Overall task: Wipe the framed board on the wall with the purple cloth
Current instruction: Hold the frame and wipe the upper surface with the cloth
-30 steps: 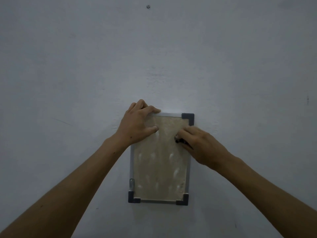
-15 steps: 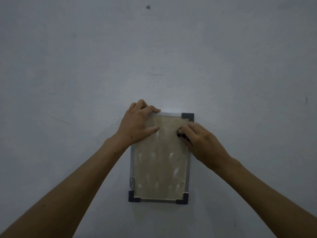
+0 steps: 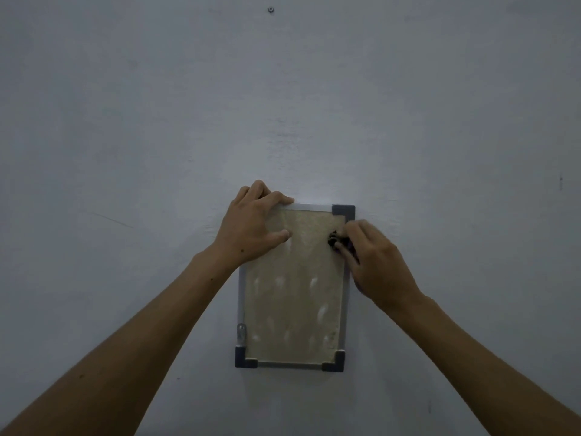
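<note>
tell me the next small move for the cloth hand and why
Probably drag the purple cloth leftward across the framed board. The right hand pinches it near the upper right edge, the left hand steadies the top left corner, and pale smudges cover the panel below.

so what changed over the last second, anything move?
The right hand, gripping the dark bunched cloth, slid up the board's right side toward the top right corner cap; the cloth went with it. The left hand stayed clamped on the top left corner, thumb on the panel. The framed board has not shifted on the wall, and its pale smudges look unchanged.
</note>
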### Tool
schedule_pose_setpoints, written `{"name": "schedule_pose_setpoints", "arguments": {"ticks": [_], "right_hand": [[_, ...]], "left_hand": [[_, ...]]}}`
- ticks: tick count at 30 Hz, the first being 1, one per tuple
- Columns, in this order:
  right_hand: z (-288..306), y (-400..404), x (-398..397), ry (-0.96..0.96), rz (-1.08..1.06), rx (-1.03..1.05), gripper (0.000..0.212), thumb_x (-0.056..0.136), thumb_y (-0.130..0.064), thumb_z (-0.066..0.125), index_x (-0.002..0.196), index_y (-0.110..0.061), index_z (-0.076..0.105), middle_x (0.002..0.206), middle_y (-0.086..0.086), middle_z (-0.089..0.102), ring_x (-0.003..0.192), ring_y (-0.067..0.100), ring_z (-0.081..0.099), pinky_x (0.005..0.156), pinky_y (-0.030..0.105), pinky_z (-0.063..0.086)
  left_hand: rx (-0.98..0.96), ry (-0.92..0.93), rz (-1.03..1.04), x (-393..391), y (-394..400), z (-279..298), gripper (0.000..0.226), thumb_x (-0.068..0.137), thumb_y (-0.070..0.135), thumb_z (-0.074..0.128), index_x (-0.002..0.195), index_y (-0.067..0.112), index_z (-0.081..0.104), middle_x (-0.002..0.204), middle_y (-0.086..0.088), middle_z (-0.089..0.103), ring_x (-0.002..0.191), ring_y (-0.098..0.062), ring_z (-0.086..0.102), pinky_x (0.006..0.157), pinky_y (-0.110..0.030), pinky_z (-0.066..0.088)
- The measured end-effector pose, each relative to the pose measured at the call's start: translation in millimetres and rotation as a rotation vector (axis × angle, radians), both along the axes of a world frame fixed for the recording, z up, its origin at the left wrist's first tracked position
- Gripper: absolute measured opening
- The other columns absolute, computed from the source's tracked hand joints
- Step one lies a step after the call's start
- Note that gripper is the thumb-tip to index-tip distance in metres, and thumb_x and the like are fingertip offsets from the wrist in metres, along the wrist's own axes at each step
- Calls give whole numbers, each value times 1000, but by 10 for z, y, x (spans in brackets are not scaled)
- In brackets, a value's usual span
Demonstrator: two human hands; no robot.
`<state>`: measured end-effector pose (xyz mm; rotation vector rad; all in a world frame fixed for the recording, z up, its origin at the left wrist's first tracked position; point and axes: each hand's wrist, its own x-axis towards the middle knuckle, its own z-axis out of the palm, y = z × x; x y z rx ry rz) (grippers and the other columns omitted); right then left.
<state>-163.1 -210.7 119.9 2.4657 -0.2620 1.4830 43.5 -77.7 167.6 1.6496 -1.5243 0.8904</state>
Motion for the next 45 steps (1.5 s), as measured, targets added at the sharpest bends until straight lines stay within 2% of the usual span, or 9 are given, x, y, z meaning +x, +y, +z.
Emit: {"name": "schedule_pose_setpoints", "arguments": {"ticks": [11, 15, 20, 24, 28, 32, 36, 40, 45], "right_hand": [[-227, 21, 60, 131, 21, -132, 17, 97, -27, 56, 107, -13, 60, 105, 7, 63, 86, 17, 62, 70, 33, 61], [-148, -34, 57, -144, -4, 88, 13, 97, -20, 62, 104, -8, 60, 102, 7, 61, 83, 17, 59, 70, 29, 58], [-215, 34, 101, 89, 6, -123, 15, 98, -24, 57, 105, -11, 61, 104, 7, 63, 84, 18, 61, 67, 34, 61], [-114, -14, 80, -166, -10, 88, 12, 98, -18, 62, 104, -8, 60, 101, 7, 61, 84, 18, 59, 70, 36, 58], [-226, 64, 124, 115, 2, -156, 16, 97, -24, 60, 108, -12, 62, 105, 8, 63, 86, 19, 62, 67, 35, 61], [-64, -4, 108, -174, -16, 71, 12, 98, -18, 62, 102, -7, 60, 100, 8, 60, 83, 18, 58, 67, 34, 58], [-133, 59, 143, 145, 13, -183, 15, 98, -23, 57, 107, -11, 61, 103, 7, 61, 84, 18, 59, 65, 35, 60], [30, 16, 130, -96, -27, -1, 13, 99, -21, 60, 102, -8, 60, 99, 7, 60, 82, 20, 58, 66, 37, 57], [9, 91, 162, 212, -4, -269, 17, 97, -22, 60, 108, -11, 63, 103, 7, 64, 87, 20, 61, 62, 35, 59]], "left_hand": [[3, -15, 0, 13, 0, -3, 56, 78, 41, 77, 129, 28, 60, 103, 7, 41, 99, -11, 39, 87, -24, 35], [-11, -6, -3, 12, -16, -16, 56, 77, 41, 78, 128, 28, 60, 103, 7, 41, 99, -11, 38, 88, -26, 37], [-6, -20, -4, 20, -1, -15, 56, 77, 40, 78, 128, 28, 60, 103, 7, 41, 99, -10, 38, 88, -27, 39], [-11, -11, 1, 16, -10, -20, 56, 77, 41, 78, 128, 29, 60, 104, 7, 41, 100, -10, 38, 88, -26, 36], [-3, -16, 4, 27, -2, -22, 55, 77, 40, 77, 128, 29, 60, 104, 6, 42, 100, -11, 40, 88, -25, 37], [-5, -7, 5, 16, -13, -26, 55, 77, 41, 78, 128, 29, 60, 104, 6, 43, 100, -13, 41, 87, -25, 37], [1, -18, 5, 31, -4, -13, 55, 77, 40, 77, 128, 30, 60, 104, 6, 42, 100, -13, 41, 87, -25, 37], [-7, -9, 0, 27, -15, -24, 56, 77, 41, 78, 128, 29, 60, 104, 6, 42, 100, -12, 39, 86, -25, 35], [-1, -19, 9, 37, -1, -19, 56, 77, 42, 78, 129, 29, 60, 104, 6, 42, 99, -11, 39, 86, -24, 34]]}}
